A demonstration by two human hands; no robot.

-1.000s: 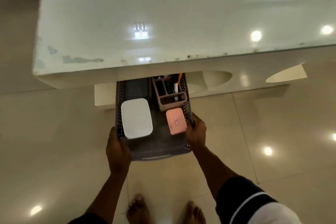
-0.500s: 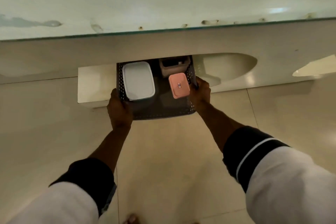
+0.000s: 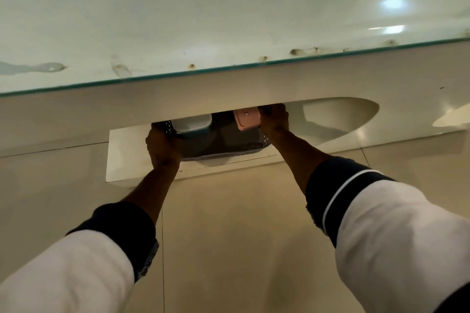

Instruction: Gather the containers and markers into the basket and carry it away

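A dark grey perforated basket (image 3: 223,145) sits on the low white shelf (image 3: 124,157) under the table, most of it hidden by the table's apron. My left hand (image 3: 162,145) grips its left rim and my right hand (image 3: 274,122) grips its right rim. Inside, a white-lidded container (image 3: 193,122) shows at the left and a pink container (image 3: 248,119) at the right, both partly hidden. The organiser with the markers is out of sight under the table.
The glass-topped white table (image 3: 229,20) fills the upper view, and its thick apron (image 3: 101,112) overhangs the shelf. An oval cut-out (image 3: 338,119) lies to the right of the basket. Glossy beige floor tiles (image 3: 229,236) spread below.
Both hands have pushed the basket farther in under the table onto the low shelf. The organiser has gone out of sight, and the view has dropped lower and closer.
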